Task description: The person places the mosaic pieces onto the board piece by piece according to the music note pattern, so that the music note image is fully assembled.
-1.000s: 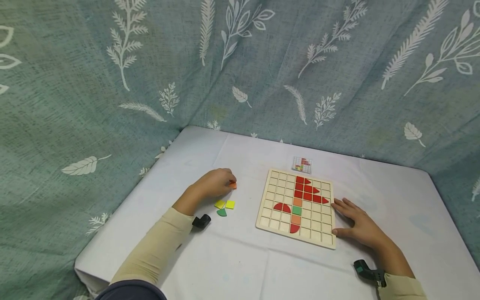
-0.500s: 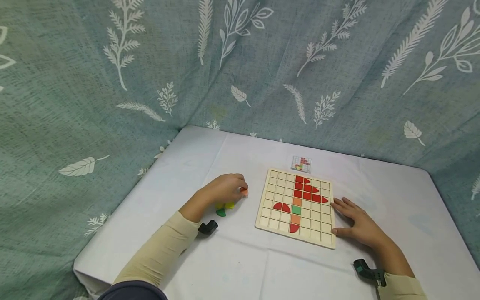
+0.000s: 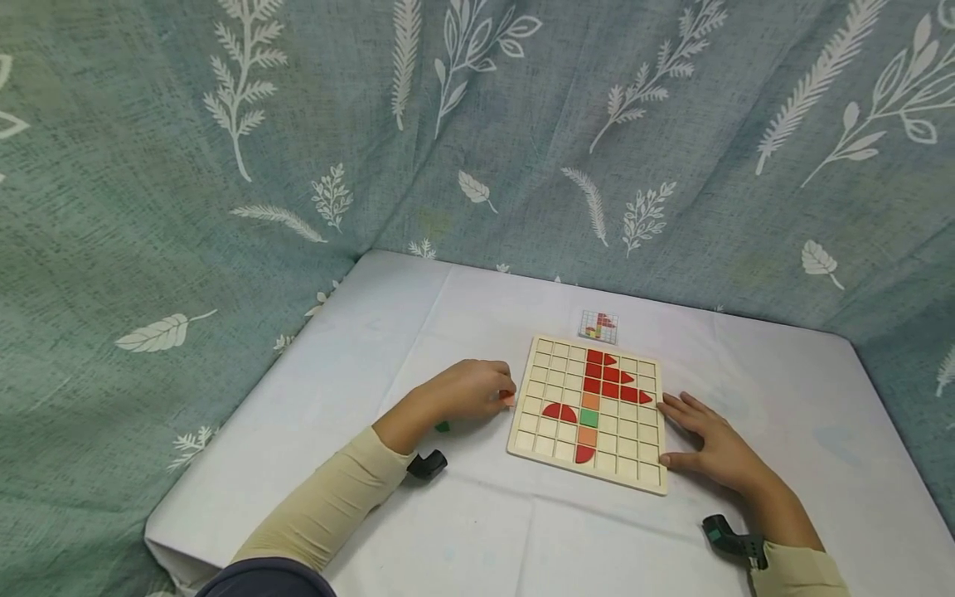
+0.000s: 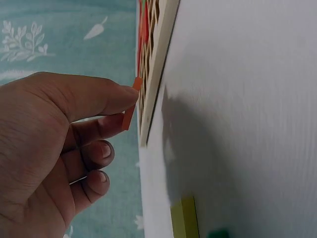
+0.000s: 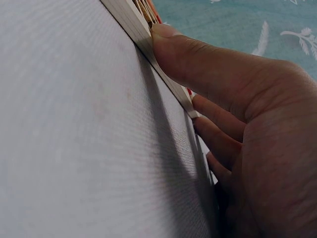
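Observation:
Between thumb and fingertip my left hand [image 3: 472, 391] pinches an orange tile [image 4: 130, 105], held just left of the wooden grid board [image 3: 545, 466]. Red, orange and green tiles sit in the board's cells; among them are a green square [image 3: 588, 418] and two red quarter-rounds [image 3: 559, 411] side by side. My right hand [image 3: 716, 448] rests against the board's right edge, thumb and fingertips touching its side. In the left wrist view a yellow tile [image 4: 184, 218] lies on the cloth below the hand. The green tile [image 3: 443, 426] is mostly hidden by the left hand in the head view.
A small pattern card [image 3: 599, 327] lies behind the board, showing a coloured design on a grid. White cloth [image 3: 477, 531] covers the table, and a patterned teal curtain [image 3: 522, 149] hangs along its back and left sides.
My left hand has carried the orange tile rightward, from beside the loose tiles to near the board's left edge. The right hand stays at the board's right side.

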`<state>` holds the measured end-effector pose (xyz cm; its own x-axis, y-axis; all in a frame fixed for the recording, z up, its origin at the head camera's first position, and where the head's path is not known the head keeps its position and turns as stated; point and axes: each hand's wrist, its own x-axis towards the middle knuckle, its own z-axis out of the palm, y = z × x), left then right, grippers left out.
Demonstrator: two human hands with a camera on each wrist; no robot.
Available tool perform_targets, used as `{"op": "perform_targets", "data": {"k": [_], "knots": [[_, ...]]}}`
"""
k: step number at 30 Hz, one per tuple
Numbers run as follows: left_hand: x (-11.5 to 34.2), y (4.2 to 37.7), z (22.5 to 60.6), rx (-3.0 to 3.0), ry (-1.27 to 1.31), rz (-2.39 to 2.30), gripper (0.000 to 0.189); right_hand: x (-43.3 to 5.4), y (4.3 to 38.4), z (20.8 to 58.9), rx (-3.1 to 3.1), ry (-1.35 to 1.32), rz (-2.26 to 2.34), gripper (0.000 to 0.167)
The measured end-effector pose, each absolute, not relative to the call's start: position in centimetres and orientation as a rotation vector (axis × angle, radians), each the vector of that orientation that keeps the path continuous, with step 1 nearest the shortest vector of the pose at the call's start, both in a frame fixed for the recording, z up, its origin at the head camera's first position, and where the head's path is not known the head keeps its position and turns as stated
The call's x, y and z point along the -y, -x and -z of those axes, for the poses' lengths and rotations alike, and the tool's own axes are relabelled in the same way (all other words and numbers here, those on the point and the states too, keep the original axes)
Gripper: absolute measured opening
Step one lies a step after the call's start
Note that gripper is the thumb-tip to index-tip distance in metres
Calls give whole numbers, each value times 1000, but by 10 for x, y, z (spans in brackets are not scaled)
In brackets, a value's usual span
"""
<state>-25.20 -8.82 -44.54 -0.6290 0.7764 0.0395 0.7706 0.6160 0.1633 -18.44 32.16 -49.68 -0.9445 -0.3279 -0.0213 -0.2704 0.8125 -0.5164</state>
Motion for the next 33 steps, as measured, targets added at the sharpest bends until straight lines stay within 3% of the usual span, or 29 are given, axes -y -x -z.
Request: {"op": "perform_targets", "data": {"k": [33], "knots": [[41, 234, 458, -2600, -1683, -253, 10, -320, 184, 494, -2901, 458, 801, 93]]}}
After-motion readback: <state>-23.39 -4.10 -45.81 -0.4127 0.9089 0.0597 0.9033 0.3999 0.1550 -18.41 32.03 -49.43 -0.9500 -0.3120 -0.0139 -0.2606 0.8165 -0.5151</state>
